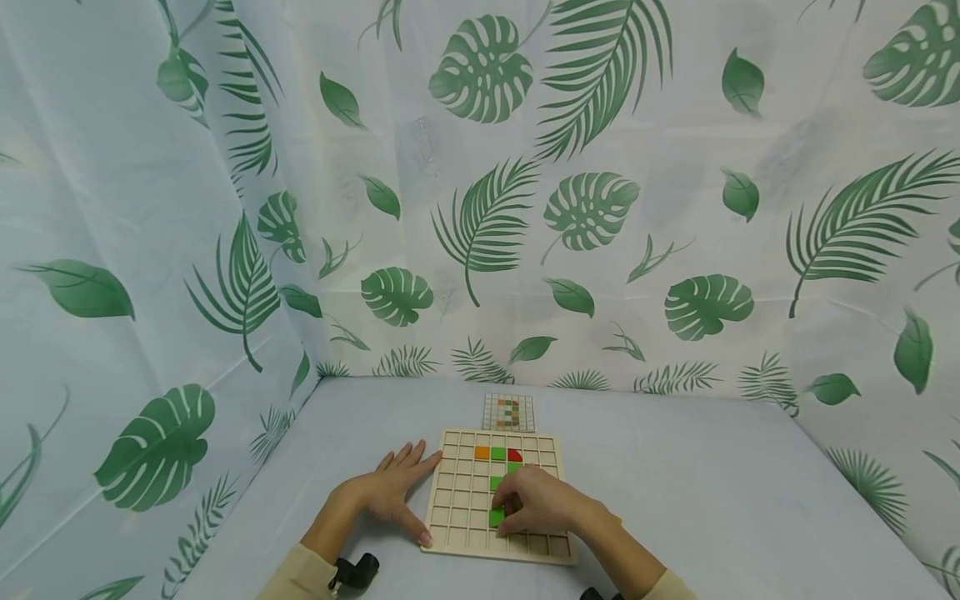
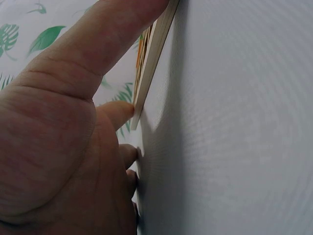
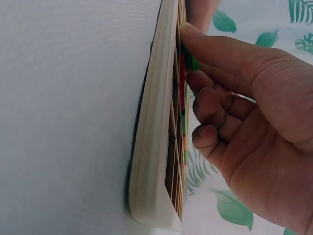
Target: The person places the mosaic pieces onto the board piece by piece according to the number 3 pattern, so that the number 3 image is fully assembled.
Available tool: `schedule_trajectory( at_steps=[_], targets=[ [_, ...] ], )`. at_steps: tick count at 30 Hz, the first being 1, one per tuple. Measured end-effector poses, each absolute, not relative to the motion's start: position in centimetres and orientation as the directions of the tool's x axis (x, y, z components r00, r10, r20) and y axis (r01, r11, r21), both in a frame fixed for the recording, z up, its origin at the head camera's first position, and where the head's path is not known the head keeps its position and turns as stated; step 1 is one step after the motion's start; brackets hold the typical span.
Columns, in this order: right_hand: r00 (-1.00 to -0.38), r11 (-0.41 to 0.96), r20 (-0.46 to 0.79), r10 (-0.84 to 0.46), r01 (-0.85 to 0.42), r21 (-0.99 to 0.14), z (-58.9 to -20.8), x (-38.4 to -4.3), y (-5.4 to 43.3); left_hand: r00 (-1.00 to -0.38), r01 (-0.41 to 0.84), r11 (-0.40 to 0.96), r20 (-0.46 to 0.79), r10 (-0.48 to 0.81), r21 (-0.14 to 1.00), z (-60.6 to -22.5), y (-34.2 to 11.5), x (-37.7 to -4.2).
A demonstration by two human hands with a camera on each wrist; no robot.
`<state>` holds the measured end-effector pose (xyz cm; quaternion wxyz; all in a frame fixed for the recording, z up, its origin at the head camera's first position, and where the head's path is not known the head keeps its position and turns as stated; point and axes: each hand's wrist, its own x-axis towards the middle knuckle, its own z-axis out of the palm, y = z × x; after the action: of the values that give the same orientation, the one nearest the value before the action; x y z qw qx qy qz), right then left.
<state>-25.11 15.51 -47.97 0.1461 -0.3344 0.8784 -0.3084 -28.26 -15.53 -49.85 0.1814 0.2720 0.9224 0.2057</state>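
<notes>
A wooden grid board [image 1: 461, 525] lies on the table with several coloured tiles in its squares. An orange tile [image 1: 482, 452], a green tile and a red tile [image 1: 514, 455] with a curved edge form a row near the top, and more green tiles sit below. My right hand [image 1: 536, 500] is over the board's right half, thumb and index finger pinching a green tile [image 3: 194, 63] close over the grid; its palm hides several squares. My left hand [image 1: 386, 492] is spread at the board's left edge, its thumb touching the near corner and its index finger the side.
Behind the board lies a small pattern card [image 1: 508, 413] printed with a grid and coloured squares. Something yellow [image 1: 617, 519] peeks out beyond my right wrist. A leaf-printed white curtain [image 1: 600, 333] rises behind the table, with another along the left.
</notes>
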Motion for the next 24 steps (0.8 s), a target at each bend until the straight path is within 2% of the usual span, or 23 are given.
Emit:
schedule_trajectory(
  at_steps=[5, 16, 24],
  targets=[
    [-0.732, 0.598, -0.046, -0.68, -0.516, -0.613, -47.98, -25.18, 15.4, -0.783, 0.429, 0.763, -0.223, 0.581, 0.484, -49.74, -15.54, -28.25],
    [-0.734, 0.581, -0.054, -0.677, -0.487, -0.652, -47.96, -25.11, 15.47, -0.783, 0.426, 0.766, -0.228, 0.579, 0.481, -49.95, -15.56, -28.4],
    [-0.735, 0.596, -0.066, -0.675, -0.491, -0.635, -47.96, -25.16, 15.42, -0.788, 0.42, 0.774, -0.232, 0.571, 0.474, -50.05, -15.48, -28.38]
  ],
)
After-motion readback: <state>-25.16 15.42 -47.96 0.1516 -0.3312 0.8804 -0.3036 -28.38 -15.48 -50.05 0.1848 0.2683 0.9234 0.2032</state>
